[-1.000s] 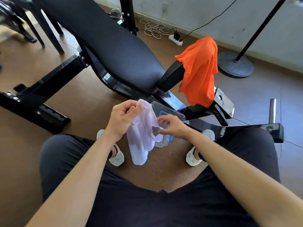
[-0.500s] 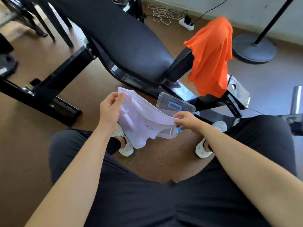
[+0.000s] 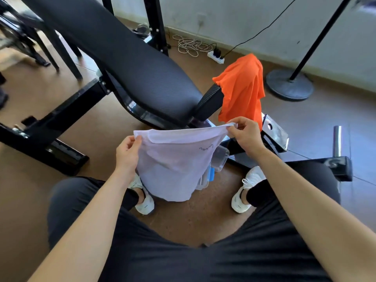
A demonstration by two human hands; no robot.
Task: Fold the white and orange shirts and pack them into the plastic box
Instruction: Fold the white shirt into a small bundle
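**White shirt being held spread by its upper edge**

The white shirt (image 3: 175,165) is being held up in the air at the middle of the view, above the floor between the person's shoes. Its upper edge is being stretched from nine o'clock to two o'clock, and the rest is hanging loosely towards six o'clock. The nine o'clock corner is being pinched by the left hand (image 3: 127,153), and the two o'clock corner is being pinched between the thumb and fingertips of the right hand (image 3: 245,135).

The cloth is being judged thin, light and limp, since it is sagging between the two grips. No stiffness is to be counted on. Folds are probably best made from the corners and hem, not the middle, where the cloth would only bunch.

The plastic box (image 3: 218,157), clear with a blue part, is being partly hidden behind the shirt's four o'clock edge, low down. Whether it is open cannot be told.

The orange shirt (image 3: 242,92) is hanging draped over the bench's end at one o'clock, untouched and seemingly just as soft. The black bench pad (image 3: 142,74) is lying off at eleven o'clock.
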